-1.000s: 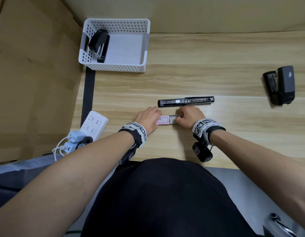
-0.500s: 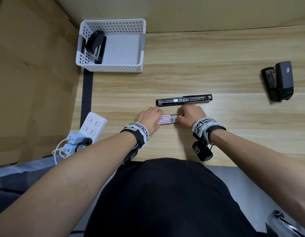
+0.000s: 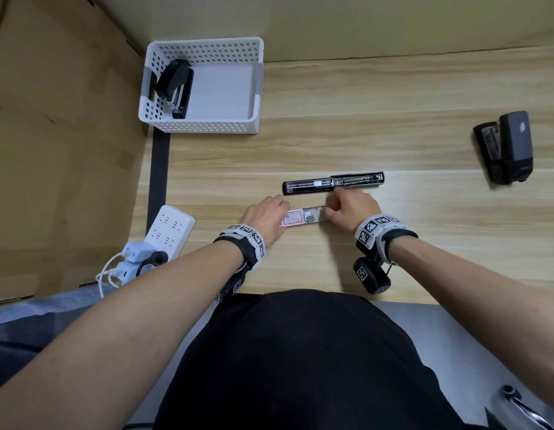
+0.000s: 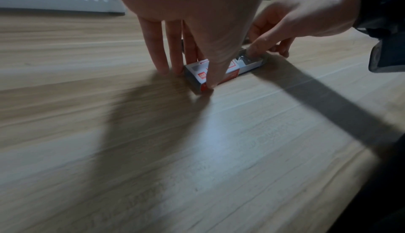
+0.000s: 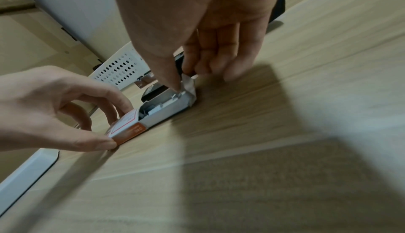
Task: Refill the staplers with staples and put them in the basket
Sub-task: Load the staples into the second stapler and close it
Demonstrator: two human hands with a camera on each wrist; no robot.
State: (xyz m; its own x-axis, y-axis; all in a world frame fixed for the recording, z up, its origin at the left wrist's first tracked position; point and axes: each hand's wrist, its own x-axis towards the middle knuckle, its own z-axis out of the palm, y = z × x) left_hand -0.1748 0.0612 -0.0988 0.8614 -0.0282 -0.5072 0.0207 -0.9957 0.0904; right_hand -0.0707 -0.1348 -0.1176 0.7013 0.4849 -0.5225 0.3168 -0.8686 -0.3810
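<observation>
A small red-and-white staple box (image 3: 292,219) lies on the wooden table (image 3: 393,243) in front of me. My left hand (image 3: 275,212) pinches its sleeve (image 4: 229,71) between thumb and fingers. My right hand (image 3: 333,212) pinches the end flap of the grey inner tray (image 5: 173,105), which is slid out to the right with loose staples showing inside. Just beyond the box a black stapler (image 3: 333,183) lies opened flat, its staple channel facing up. Another black stapler (image 3: 174,85) lies in the white perforated basket (image 3: 204,45) at the far left. A third black stapler (image 3: 505,147) sits at the far right.
A white power strip (image 3: 170,231) with plugged chargers and cables lies at the table's left edge. Cardboard walls stand to the left and behind. The basket's wall (image 5: 118,68) shows beyond the box in the right wrist view.
The inner tray has slid further out of the sleeve to the right under my right hand. My left hand has kept its hold on the sleeve.
</observation>
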